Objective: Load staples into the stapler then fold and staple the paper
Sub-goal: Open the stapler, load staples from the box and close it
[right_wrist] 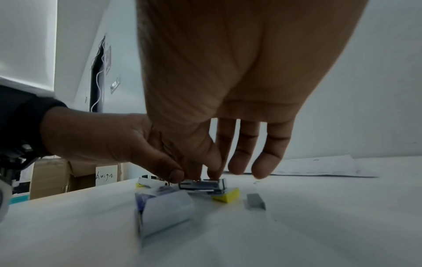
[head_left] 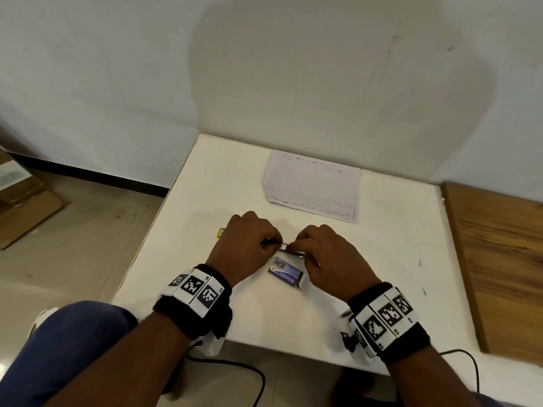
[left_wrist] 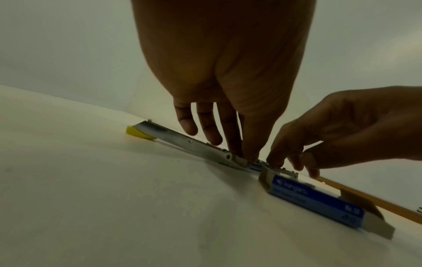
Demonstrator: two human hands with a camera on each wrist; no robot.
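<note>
A metal stapler [head_left: 282,247] with yellow plastic ends [left_wrist: 137,132] lies opened out flat in the middle of the white table [head_left: 382,274]. My left hand [left_wrist: 247,156] pinches it at the hinge. My right hand [right_wrist: 205,174] pinches the metal magazine [right_wrist: 202,185] just right of that, fingertips down on it. A blue staple box [head_left: 286,274] lies open just in front of the hands. A loose strip of staples [right_wrist: 255,201] lies on the table to the right of the stapler. The sheet of paper [head_left: 313,186] lies flat farther back, untouched.
A wooden board [head_left: 499,259] runs along the table's right side. A wall stands close behind the table. Cardboard boxes [head_left: 23,207] sit on the floor at the left. Cables [head_left: 229,368] hang below the table's front edge.
</note>
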